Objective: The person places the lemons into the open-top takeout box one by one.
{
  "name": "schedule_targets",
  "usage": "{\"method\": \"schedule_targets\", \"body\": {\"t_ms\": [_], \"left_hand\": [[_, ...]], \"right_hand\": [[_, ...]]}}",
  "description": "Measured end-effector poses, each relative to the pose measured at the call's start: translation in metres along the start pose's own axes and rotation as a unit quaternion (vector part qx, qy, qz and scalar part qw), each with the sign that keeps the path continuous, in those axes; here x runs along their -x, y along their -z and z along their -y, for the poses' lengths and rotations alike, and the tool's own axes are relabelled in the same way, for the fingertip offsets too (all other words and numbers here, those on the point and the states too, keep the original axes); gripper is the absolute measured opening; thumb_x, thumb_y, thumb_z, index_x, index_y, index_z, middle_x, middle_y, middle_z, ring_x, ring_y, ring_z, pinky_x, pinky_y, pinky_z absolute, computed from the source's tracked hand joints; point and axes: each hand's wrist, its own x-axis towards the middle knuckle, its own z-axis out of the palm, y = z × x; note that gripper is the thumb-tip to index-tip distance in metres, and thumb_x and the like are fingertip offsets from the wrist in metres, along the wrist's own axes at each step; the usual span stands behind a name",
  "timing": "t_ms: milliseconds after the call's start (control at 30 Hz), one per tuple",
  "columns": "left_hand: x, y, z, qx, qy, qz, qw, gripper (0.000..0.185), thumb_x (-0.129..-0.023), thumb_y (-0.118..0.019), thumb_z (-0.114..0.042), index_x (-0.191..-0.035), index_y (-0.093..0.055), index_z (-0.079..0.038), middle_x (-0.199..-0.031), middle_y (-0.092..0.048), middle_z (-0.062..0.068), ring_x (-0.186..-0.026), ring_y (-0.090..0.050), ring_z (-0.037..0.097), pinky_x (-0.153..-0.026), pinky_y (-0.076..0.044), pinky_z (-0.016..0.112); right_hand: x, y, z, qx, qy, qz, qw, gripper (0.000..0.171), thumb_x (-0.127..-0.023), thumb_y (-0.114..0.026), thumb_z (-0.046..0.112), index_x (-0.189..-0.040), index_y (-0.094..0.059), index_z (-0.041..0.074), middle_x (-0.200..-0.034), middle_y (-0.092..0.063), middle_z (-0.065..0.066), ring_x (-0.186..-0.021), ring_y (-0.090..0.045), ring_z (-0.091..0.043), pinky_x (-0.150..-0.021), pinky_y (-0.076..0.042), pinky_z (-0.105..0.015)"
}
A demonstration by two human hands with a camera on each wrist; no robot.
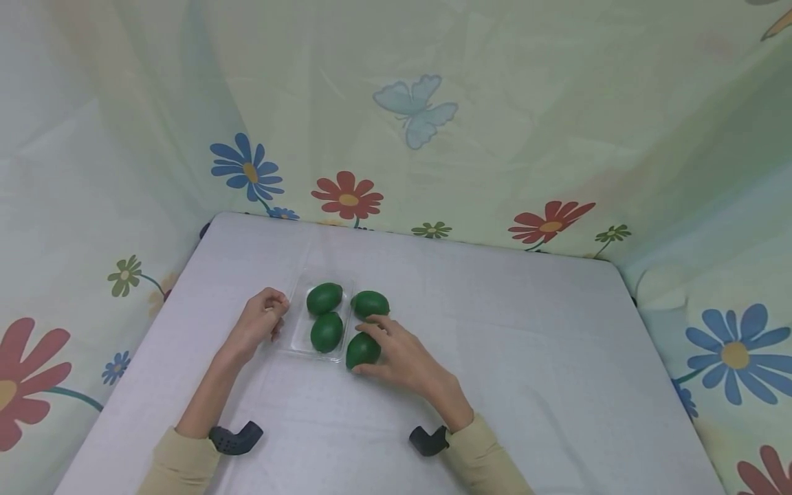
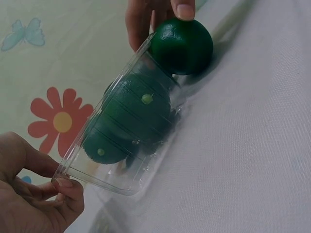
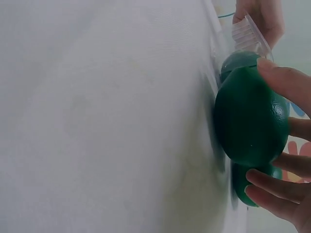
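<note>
A clear plastic container [image 1: 309, 355] stands on the table with two dark green limes inside, a far lime [image 1: 324, 299] and a near lime [image 1: 326, 333]. My left hand [image 1: 256, 323] pinches the container's left rim between thumb and fingers, plainest in the left wrist view. Just outside the right wall, my right hand [image 1: 402, 354] holds another lime [image 3: 250, 116], its thumb on one side and fingers around the other. A fourth-looking green lime [image 1: 370, 304] lies behind that one, close to my right fingertips and beside the container.
White cloth covers the table [image 1: 526, 357], which stretches off to the right. Behind it hangs a curtain [image 1: 482, 124] printed with flowers and a butterfly. Dark wrist devices, a left one [image 1: 236, 438] and a right one [image 1: 428, 441], sit by the sleeves.
</note>
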Motion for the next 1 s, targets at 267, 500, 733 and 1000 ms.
{"method": "schedule_targets", "body": {"t_ms": [267, 500, 733, 1000], "left_hand": [[-0.001, -0.001, 0.0, -0.003, 0.003, -0.002, 1.0, 0.026, -0.107, -0.049, -0.013, -0.124, -0.048, 0.006, -0.1, -0.053, 0.014, -0.07, -0.048, 0.014, -0.055, -0.047, 0.025], [0.0, 0.0, 0.001, -0.002, -0.002, -0.001, 1.0, 0.025, -0.107, -0.049, -0.013, -0.124, -0.048, 0.006, -0.099, -0.052, 0.014, -0.07, -0.048, 0.014, -0.054, -0.047, 0.025], [0.0, 0.0, 0.002, -0.002, -0.004, -0.001, 1.0, 0.024, -0.107, -0.05, -0.013, -0.123, -0.048, 0.005, -0.099, -0.052, 0.013, -0.069, -0.048, 0.013, -0.054, -0.047, 0.025], [-0.001, -0.001, 0.001, -0.003, -0.002, -0.003, 1.0, 0.025, -0.107, -0.05, -0.013, -0.124, -0.048, 0.006, -0.099, -0.053, 0.014, -0.068, -0.048, 0.013, -0.054, -0.046, 0.025]], "right_hand": [[0.0, -0.006, 0.003, 0.0, 0.005, 0.014, 1.0, 0.065, -0.082, -0.088, 0.038, -0.137, -0.061, 0.014, -0.138, -0.059, -0.012, -0.119, -0.064, -0.026, -0.094, -0.058, -0.039], [0.0, -0.009, 0.003, 0.0, 0.011, 0.01, 1.0, 0.064, -0.083, -0.088, 0.036, -0.137, -0.061, 0.014, -0.134, -0.06, -0.01, -0.114, -0.065, -0.023, -0.091, -0.059, -0.038], [0.0, -0.011, 0.002, 0.002, 0.015, 0.006, 1.0, 0.062, -0.083, -0.088, 0.035, -0.136, -0.062, 0.014, -0.132, -0.061, -0.01, -0.112, -0.065, -0.023, -0.09, -0.059, -0.037], [0.001, -0.012, 0.001, -0.002, 0.016, 0.0, 1.0, 0.061, -0.083, -0.088, 0.034, -0.135, -0.063, 0.014, -0.132, -0.06, -0.009, -0.113, -0.064, -0.023, -0.09, -0.059, -0.037]]}}
